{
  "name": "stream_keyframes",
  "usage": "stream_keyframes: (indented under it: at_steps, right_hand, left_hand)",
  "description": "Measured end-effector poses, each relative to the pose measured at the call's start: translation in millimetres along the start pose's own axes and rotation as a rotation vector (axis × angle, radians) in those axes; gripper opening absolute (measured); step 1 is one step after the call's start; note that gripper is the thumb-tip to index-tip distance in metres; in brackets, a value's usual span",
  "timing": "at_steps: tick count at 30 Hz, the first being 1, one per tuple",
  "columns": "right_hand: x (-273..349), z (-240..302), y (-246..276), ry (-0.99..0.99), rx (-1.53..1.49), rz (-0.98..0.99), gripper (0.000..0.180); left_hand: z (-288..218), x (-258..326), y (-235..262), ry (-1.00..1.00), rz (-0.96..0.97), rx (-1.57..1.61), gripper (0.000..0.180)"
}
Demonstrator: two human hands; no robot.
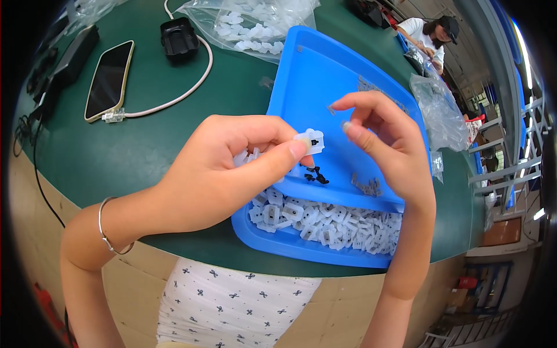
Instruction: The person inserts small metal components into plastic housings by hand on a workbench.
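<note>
Between thumb and forefinger, my left hand [232, 165] pinches a small white plastic piece [315, 149] with a black insert in its middle. More white pieces [248, 156] show just behind that thumb; whether they lie in the palm cannot be told. My right hand [387, 136] is raised over the blue tray, thumb and forefinger apart. A tiny greyish bit shows at its forefinger tip, possibly only the nail. Below the pinched piece, small black parts [317, 176] lie in the upper blue tray [284, 81], with little grey parts [366, 185] to their right.
A lower blue tray [241, 236] full of white pieces sits under the upper one. On the green table [232, 87] are a phone [109, 80] on a cable, a black case [178, 39] and a bag of white pieces [252, 29]. Another person [429, 40] works at far right.
</note>
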State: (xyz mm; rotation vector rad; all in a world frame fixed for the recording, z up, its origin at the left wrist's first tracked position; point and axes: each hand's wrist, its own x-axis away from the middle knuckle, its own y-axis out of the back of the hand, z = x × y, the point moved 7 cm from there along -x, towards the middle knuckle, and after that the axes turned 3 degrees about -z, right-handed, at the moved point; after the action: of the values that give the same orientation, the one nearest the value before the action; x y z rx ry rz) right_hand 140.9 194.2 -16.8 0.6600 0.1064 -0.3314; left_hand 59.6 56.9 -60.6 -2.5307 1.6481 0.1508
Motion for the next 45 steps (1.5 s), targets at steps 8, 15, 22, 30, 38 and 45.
stream_keyframes:
  at_steps: [8,15,22,30,38,45]
  right_hand:
    - [7.9,22.8,2.4,0.110,-0.109,-0.248,0.010]
    - [11.2,27.2,-14.8,0.057,-0.383,-0.123,0.006]
    - [8.5,21.5,-22.7,0.006,-0.364,0.047,0.029]
    - [9.1,23.9,-19.7,0.063,-0.240,0.033,0.030]
    - [12.1,28.0,-26.1,0.047,-0.271,0.213,0.023]
    - [15.1,26.4,-25.4,-0.020,-0.387,0.209,0.022]
  left_hand:
    - [0.0,0.2,0.3,0.027,0.001,-0.038,0.022]
    - [0.9,0.0,-0.2,0.014,-0.004,-0.071,0.020]
    - [-3.5,1.2,-2.4,-0.025,0.032,-0.153,0.016]
    - [-12.2,1.7,-6.8,-0.137,0.153,-0.202,0.017]
    - [-16.7,5.5,-10.5,-0.390,0.189,-0.249,0.015]
    - [-15.3,1.1,-11.6,-0.135,0.222,-0.025,0.024]
